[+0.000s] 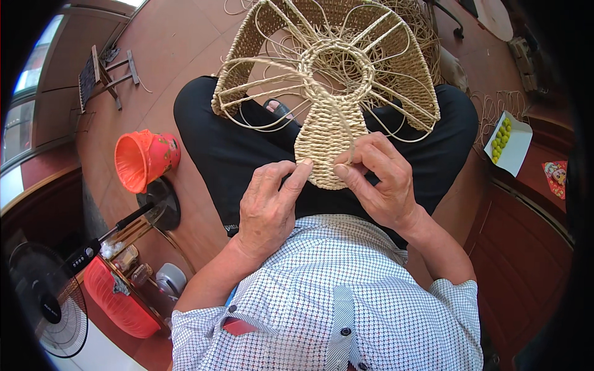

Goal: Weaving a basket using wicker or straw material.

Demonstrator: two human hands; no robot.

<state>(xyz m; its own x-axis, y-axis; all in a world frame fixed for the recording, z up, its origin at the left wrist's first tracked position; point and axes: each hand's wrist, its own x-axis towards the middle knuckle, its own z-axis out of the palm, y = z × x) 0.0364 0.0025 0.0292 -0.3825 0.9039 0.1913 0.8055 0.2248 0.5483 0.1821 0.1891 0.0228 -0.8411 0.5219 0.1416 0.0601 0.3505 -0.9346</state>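
A woven straw-coloured piece [325, 148] rests over my lap, its solid tapered panel pointing toward me. At the panel's far end is a braided ring [368, 74], with paired spokes running out to a curved woven wall [244, 77]. My left hand [269, 201] is closed at the panel's near left edge, the thumb lying on the weave. At the right edge, my right hand [380, 176] pinches a thin cord [348, 133] between thumb and forefinger. This cord runs up across the panel toward the ring. The fingertips under the panel are hidden.
Loose cords [408, 46] lie heaped beyond the woven piece. On the left are a red lined bin [133, 161], a standing fan [52, 309] and a small stool [105, 77]. A tray of green fruit [513, 148] sits on the right.
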